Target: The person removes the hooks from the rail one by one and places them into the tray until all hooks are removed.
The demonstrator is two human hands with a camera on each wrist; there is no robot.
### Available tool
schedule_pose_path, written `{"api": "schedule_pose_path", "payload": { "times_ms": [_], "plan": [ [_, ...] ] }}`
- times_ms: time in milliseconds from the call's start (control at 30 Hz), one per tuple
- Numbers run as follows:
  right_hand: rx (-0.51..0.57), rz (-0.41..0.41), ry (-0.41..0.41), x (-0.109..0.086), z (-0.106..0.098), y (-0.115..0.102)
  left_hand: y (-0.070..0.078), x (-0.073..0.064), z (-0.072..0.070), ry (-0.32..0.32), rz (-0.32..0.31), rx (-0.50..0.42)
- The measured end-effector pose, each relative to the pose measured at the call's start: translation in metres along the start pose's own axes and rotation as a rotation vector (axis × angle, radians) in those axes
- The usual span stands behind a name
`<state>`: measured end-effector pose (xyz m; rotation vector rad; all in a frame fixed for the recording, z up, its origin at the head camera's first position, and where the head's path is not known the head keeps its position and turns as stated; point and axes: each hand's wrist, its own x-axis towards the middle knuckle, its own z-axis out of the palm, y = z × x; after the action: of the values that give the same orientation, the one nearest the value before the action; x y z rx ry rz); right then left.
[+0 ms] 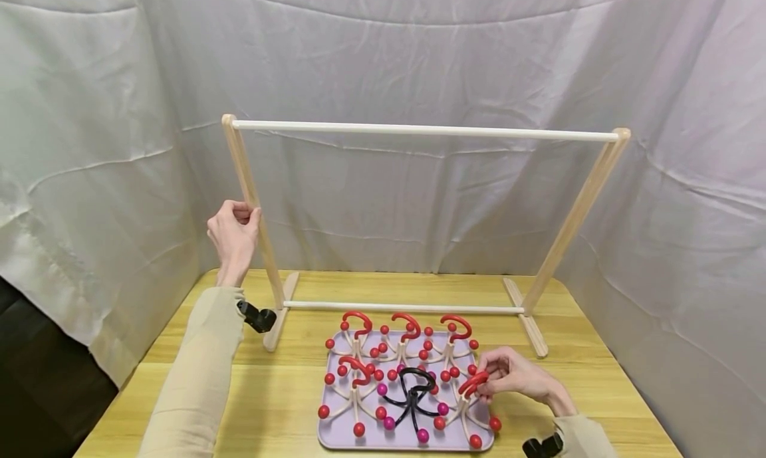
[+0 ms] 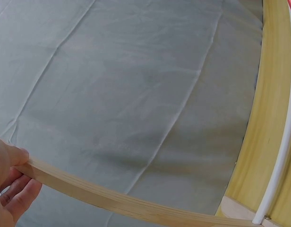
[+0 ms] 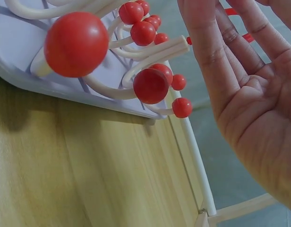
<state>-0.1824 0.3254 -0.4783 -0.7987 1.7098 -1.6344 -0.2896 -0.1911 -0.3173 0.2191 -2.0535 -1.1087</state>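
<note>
My left hand (image 1: 233, 235) pinches the left wooden upright (image 1: 269, 258) of a garment rack partway up; the left wrist view shows the thumb on one side of the upright (image 2: 89, 190) and fingers on the other. My right hand (image 1: 517, 378) holds the red hook of the front-right claw-shaped hanger (image 1: 463, 408) between thumb and fingers. This hanger has pale curved prongs tipped with red balls and stands on a lilac tray (image 1: 336, 437). In the right wrist view, the fingers of my right hand (image 3: 259, 99) mostly cover the red hook.
Several similar red-hooked hangers (image 1: 355, 398) stand on the tray, along with a black one (image 1: 413, 401) with magenta balls. Behind the tray stands the rack, with a white top bar (image 1: 419, 130) and lower bar (image 1: 401, 307). Grey cloth (image 1: 383, 59) surrounds the wooden table (image 1: 275, 405).
</note>
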Motion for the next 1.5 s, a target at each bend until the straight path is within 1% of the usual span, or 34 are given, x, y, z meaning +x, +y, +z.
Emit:
{"api": "schedule_pose_path", "payload": {
  "times_ms": [67, 300, 433, 667, 800, 900, 933, 1033, 1200, 1333, 1433, 1500],
  "plan": [
    [-0.001, -0.011, -0.01, 0.0, 0.0, 0.001, 0.0, 0.0, 0.0, -0.002, -0.003, -0.002],
    [0.002, -0.005, 0.001, 0.0, 0.0, 0.0, 0.0, 0.0, 0.0, -0.004, -0.002, -0.004],
    [0.011, -0.035, -0.009, 0.0, 0.0, 0.0, -0.001, 0.001, 0.0, -0.002, -0.002, 0.0],
    [0.018, -0.004, 0.004, 0.0, 0.0, 0.0, -0.001, 0.001, 0.0, 0.002, 0.009, -0.005],
    [0.016, -0.037, -0.003, 0.0, 0.0, 0.001, -0.001, 0.002, 0.001, 0.0, 0.01, -0.011],
    [-0.001, -0.046, 0.012, -0.001, 0.002, -0.001, -0.002, 0.002, 0.001, 0.003, 0.002, -0.008],
    [-0.006, -0.039, 0.023, -0.001, 0.002, -0.002, -0.002, 0.002, 0.001, 0.005, 0.0, -0.006],
    [-0.037, -0.062, 0.06, -0.004, 0.001, -0.002, -0.003, 0.001, 0.001, 0.012, -0.002, -0.003],
    [-0.033, -0.126, 0.133, -0.008, -0.003, 0.001, -0.005, 0.0, 0.001, 0.01, 0.021, 0.004],
    [-0.035, -0.203, 0.184, -0.008, -0.006, 0.004, -0.009, -0.002, -0.001, 0.006, 0.049, 0.006],
    [-0.07, -0.285, 0.275, -0.006, -0.006, 0.006, -0.013, -0.005, -0.005, 0.013, 0.084, 0.005],
    [-0.11, -0.335, 0.365, -0.005, -0.005, 0.007, -0.016, -0.007, -0.008, 0.016, 0.109, 0.01]
  ]
}}
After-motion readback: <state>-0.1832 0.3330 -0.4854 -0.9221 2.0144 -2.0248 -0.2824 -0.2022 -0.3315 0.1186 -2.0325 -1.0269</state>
